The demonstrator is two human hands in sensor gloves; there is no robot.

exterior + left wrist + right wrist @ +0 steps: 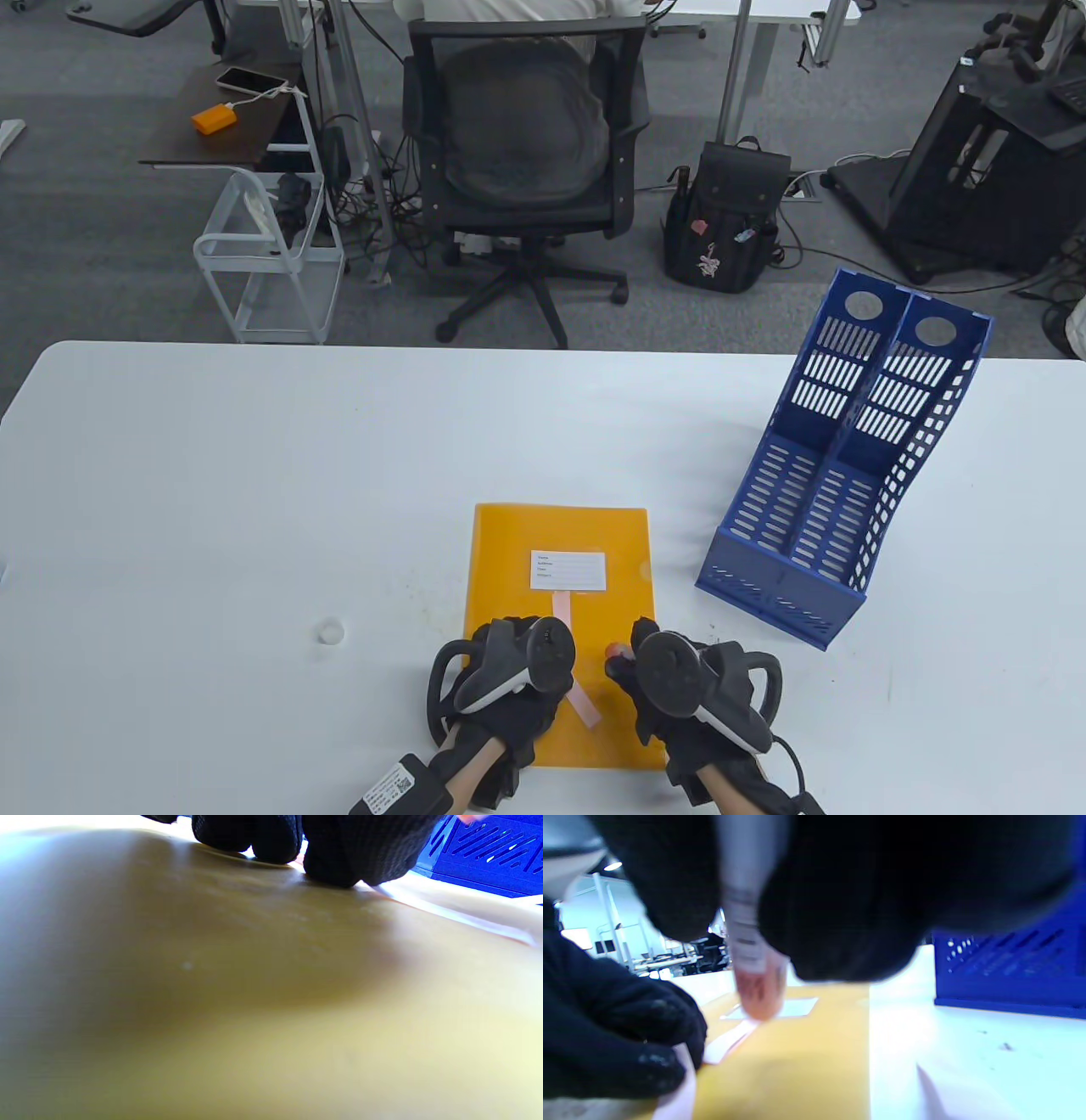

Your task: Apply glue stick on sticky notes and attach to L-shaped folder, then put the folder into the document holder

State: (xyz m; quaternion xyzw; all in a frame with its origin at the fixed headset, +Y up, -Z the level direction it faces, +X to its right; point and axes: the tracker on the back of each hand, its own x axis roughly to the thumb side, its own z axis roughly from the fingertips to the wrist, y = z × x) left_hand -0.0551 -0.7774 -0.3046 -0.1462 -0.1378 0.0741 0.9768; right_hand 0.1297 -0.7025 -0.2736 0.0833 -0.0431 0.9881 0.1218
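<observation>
An orange L-shaped folder (611, 611) with a white label (568, 569) lies flat near the table's front edge. A pink sticky note strip (563, 607) runs down its middle and partly under my left hand (530, 679). That hand's fingertips (271, 840) press down on the folder (254, 984) beside the note (727, 1041). My right hand (653, 671) grips a glue stick (616, 652), whose pink tip (759, 1001) hovers just over the note's far end. The blue document holder (848, 475) stands to the right, apart from both hands.
A small white cap (327, 631) lies on the table left of the folder. The holder (1009, 976) has two slots opening toward me. Beyond the table's far edge stand an office chair (526, 153), a backpack (725, 221) and a wire trolley (263, 255).
</observation>
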